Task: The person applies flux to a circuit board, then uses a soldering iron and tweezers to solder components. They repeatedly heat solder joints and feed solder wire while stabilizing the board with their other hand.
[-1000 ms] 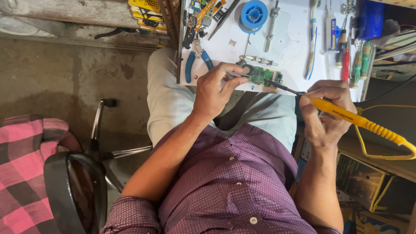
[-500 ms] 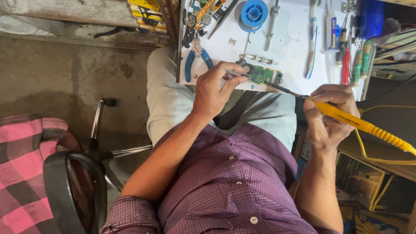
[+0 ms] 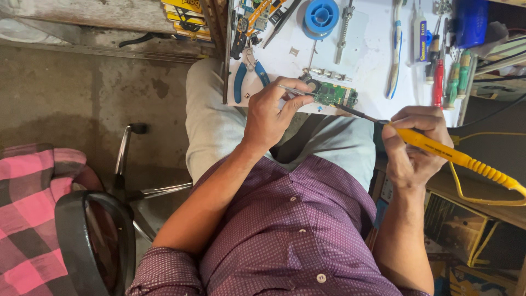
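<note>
A small green circuit board (image 3: 332, 95) lies at the near edge of a white work table (image 3: 367, 55). My left hand (image 3: 272, 112) pinches thin metal tweezers (image 3: 296, 91) whose tips reach the board's left end. My right hand (image 3: 415, 147) grips a yellow-handled soldering iron (image 3: 444, 152). Its dark tip (image 3: 353, 112) points at the board's lower right corner. Whether the tip touches the board I cannot tell. The iron's yellow cord (image 3: 476, 197) loops off to the right.
Blue-handled pliers (image 3: 249, 77), a blue solder spool (image 3: 321, 15), a toothbrush (image 3: 395, 55), screwdrivers (image 3: 445, 82) and a blue container (image 3: 470, 22) sit on the table. A chair armrest (image 3: 93, 241) and pink checked cloth (image 3: 27, 208) are at the lower left, over a concrete floor (image 3: 82, 93).
My left hand has shifted slightly, with the tweezers staying at the board. The soldering iron tip stays near the board's corner.
</note>
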